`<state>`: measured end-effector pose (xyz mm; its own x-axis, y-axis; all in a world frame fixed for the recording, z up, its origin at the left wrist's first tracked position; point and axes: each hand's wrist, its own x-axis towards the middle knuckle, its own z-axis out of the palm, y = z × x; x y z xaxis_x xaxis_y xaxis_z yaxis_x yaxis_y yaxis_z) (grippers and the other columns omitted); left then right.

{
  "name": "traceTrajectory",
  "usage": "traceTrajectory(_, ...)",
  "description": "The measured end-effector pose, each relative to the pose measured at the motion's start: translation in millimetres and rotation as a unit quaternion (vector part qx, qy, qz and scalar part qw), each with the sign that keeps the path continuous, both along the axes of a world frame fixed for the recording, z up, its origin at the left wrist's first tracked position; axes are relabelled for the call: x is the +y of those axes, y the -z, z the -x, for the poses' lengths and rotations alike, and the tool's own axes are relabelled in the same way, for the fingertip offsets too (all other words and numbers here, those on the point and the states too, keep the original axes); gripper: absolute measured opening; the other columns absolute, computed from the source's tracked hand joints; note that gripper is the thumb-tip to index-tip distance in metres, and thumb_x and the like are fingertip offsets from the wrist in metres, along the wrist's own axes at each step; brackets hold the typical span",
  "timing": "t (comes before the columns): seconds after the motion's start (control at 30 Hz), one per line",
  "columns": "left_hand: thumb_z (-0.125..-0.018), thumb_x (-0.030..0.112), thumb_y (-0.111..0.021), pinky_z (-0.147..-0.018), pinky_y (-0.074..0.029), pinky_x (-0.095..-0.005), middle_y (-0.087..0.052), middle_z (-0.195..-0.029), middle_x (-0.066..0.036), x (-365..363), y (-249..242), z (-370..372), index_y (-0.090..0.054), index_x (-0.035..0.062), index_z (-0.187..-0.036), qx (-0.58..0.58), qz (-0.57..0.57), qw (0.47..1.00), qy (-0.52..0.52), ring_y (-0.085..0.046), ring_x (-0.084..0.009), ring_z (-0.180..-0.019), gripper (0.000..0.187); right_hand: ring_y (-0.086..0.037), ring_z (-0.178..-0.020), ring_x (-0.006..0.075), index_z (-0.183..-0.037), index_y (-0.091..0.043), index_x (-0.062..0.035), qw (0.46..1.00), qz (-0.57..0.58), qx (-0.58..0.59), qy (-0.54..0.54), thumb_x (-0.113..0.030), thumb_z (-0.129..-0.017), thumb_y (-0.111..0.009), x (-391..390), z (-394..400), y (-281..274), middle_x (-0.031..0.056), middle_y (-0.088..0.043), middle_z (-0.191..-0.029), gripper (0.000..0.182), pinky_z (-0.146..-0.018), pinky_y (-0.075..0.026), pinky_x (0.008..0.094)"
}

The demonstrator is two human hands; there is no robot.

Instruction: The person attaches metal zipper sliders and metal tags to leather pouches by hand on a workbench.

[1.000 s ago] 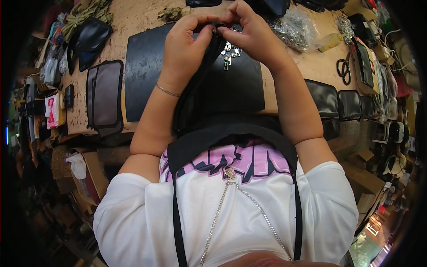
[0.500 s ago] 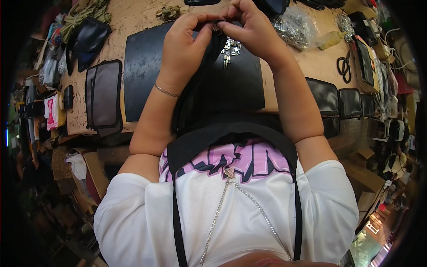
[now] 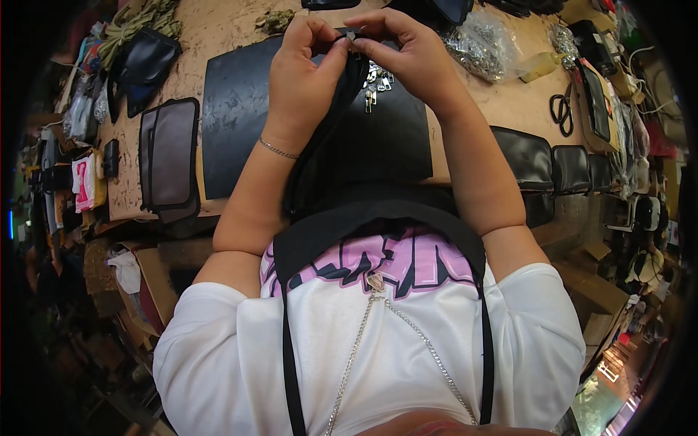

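At the top middle, my left hand is closed, pinching the end of a long black zipper tape that runs down toward my lap. Facing it, my right hand is closed, with thumb and fingers on a small silver zipper slider at the tape's end. Fingertips of both hands nearly meet there. Whether the slider is threaded on the tape is too small to tell. Just below the right hand, several loose silver zipper sliders lie on a black sheet.
A clear bag of metal parts sits at the upper right, with black scissors farther right. Black padded pieces line the right front edge. Brown and black panels lie at the left, below a black pouch.
Both hands have come slightly nearer to me, and the right fingers have shifted. The silver slider shows more plainly between the fingertips now.
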<state>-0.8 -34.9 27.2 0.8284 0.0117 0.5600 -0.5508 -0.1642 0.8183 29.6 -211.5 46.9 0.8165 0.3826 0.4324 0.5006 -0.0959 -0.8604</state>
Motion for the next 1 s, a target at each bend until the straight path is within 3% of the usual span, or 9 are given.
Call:
traceTrajectory(0.07, -0.090, 0.002, -0.065, -0.077, -0.050, -0.0274, -0.063, -0.086, -0.005, -2, 2, -1, -0.054, 0.0019, -0.094, -0.030, -0.009, 0.999, -0.031, -0.060, -0.0135, -0.083, 0.012, -0.064, -0.096, 0.0093, -0.115, -0.069, -0.0033, 1.000, -0.006, -0.001, -0.018, -0.006, -0.091, -0.070, 0, 1, 0, 0.0025, -0.070, -0.103, 0.024, -0.086, -0.052, 0.0238)
traceTrajectory(0.47, -0.090, 0.006, -0.065, -0.071, -0.048, -0.0296, -0.063, -0.082, -0.009, -1, -2, 4, -0.056, 0.0027, -0.091, -0.038, -0.069, 0.995, -0.068, -0.059, -0.0192, -0.074, 0.010, -0.065, -0.093, 0.0079, -0.112, -0.071, -0.0017, 0.999, 0.032, 0.006, 0.023, -0.007, -0.090, -0.071, 1, 1, 5, 0.0019, -0.071, -0.101, 0.022, -0.084, -0.051, 0.0223)
traceTrajectory(0.57, -0.091, 0.004, -0.066, -0.077, -0.047, -0.0253, -0.062, -0.086, -0.006, -1, -12, 11, -0.055, 0.0004, -0.091, 0.000, -0.102, 0.992, -0.071, -0.058, -0.0122, -0.082, 0.011, -0.065, -0.092, 0.0076, -0.112, -0.071, -0.0015, 0.999, 0.040, 0.015, 0.025, -0.006, -0.091, -0.070, 2, 2, 4, 0.0020, -0.071, -0.101, 0.022, -0.083, -0.052, 0.0222)
traceTrajectory(0.7, -0.091, 0.004, -0.065, -0.074, -0.048, -0.0274, -0.061, -0.083, -0.008, -1, -13, 11, -0.058, 0.0000, -0.095, -0.025, -0.150, 0.982, -0.109, -0.059, -0.0156, -0.078, 0.009, -0.064, -0.093, 0.0080, -0.114, -0.069, -0.0015, 0.999, 0.036, 0.002, 0.024, -0.006, -0.091, -0.069, 5, 0, 7, 0.0024, -0.071, -0.102, 0.023, -0.085, -0.052, 0.0225)
traceTrajectory(0.73, -0.091, 0.004, -0.065, -0.073, -0.048, -0.0277, -0.061, -0.083, -0.009, 0, -12, 10, -0.058, 0.0001, -0.096, -0.028, -0.151, 0.982, -0.109, -0.059, -0.0161, -0.078, 0.009, -0.069, -0.090, 0.0151, -0.108, -0.073, -0.0033, 0.999, 0.000, 0.011, 0.040, -0.010, -0.086, -0.074, 7, -2, 10, 0.0081, -0.073, -0.096, 0.023, -0.081, -0.052, 0.0271)
traceTrajectory(0.77, -0.091, 0.004, -0.064, -0.073, -0.048, -0.0279, -0.061, -0.083, -0.009, 1, -11, 10, -0.059, 0.0002, -0.097, -0.031, -0.153, 0.982, -0.109, -0.060, -0.0166, -0.078, 0.009, -0.069, -0.090, 0.0154, -0.108, -0.073, -0.0032, 0.999, -0.005, 0.017, 0.038, -0.010, -0.086, -0.074, 7, -3, 10, 0.0083, -0.073, -0.097, 0.023, -0.081, -0.052, 0.0272)
traceTrajectory(0.9, -0.087, 0.002, -0.062, -0.070, -0.046, -0.0431, -0.060, -0.081, -0.015, -2, -19, 12, -0.054, 0.0026, -0.087, -0.059, -0.135, 0.983, -0.111, -0.057, -0.0363, -0.078, 0.009, -0.068, -0.088, 0.0168, -0.107, -0.073, -0.0042, 0.999, -0.005, 0.028, 0.038, -0.009, -0.085, -0.074, 9, -2, 8, 0.0087, -0.071, -0.096, 0.023, -0.080, -0.052, 0.0280)
traceTrajectory(1.0, -0.085, 0.000, -0.062, -0.070, -0.046, -0.0438, -0.059, -0.080, -0.015, -1, -18, 11, -0.053, 0.0022, -0.086, -0.071, -0.141, 0.981, -0.113, -0.057, -0.0369, -0.079, 0.009, -0.066, -0.086, 0.0178, -0.107, -0.074, -0.0055, 0.999, 0.020, 0.008, 0.048, -0.008, -0.085, -0.073, 11, 2, 4, 0.0085, -0.070, -0.094, 0.022, -0.078, -0.050, 0.0289)
